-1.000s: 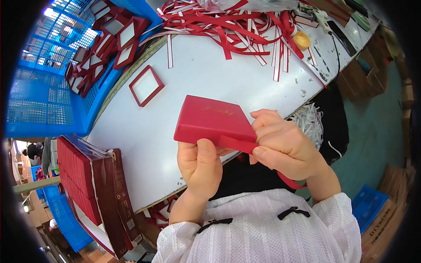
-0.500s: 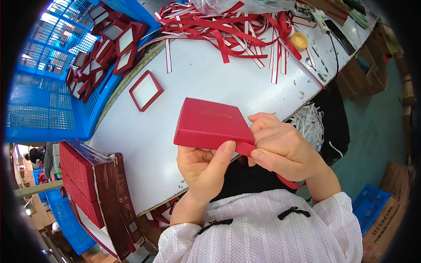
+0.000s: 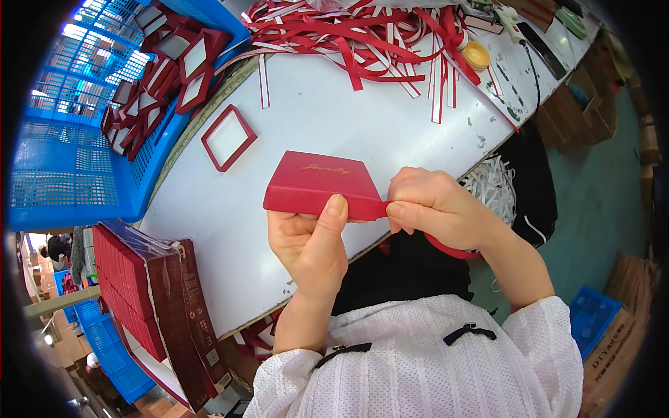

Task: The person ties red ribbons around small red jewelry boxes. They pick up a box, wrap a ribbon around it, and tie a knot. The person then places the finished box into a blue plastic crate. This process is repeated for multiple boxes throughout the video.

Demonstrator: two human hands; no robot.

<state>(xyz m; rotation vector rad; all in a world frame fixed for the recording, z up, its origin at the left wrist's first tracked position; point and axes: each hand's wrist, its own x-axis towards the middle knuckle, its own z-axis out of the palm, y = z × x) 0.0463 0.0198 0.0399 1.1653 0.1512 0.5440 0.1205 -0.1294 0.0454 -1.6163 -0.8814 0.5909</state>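
Observation:
My left hand [image 3: 311, 247] grips a flat red box lid [image 3: 320, 182] with gold lettering on top, its thumb pressed on the near side. At the lid's right corner, my right hand [image 3: 435, 205] pinches a red ribbon [image 3: 449, 249] between thumb and fingers. The ribbon runs along the side of the lid and its loose end hangs below my right hand. Beyond the lid, an open red box tray [image 3: 229, 138] with a white inside lies on the white table [image 3: 279, 132].
A pile of red, white-backed ribbons [image 3: 376, 42] covers the far table. A blue crate [image 3: 77, 167] holds several red box parts at the far left. Left of the table stands a carton [image 3: 188, 313] of red boxes. A yellow round container [image 3: 476, 55] and a phone [image 3: 542, 52] lie far right.
My right hand has drawn the ribbon outward from the lid's corner, so a short taut piece shows there. The lid and my left hand have shifted slightly left and tilted.

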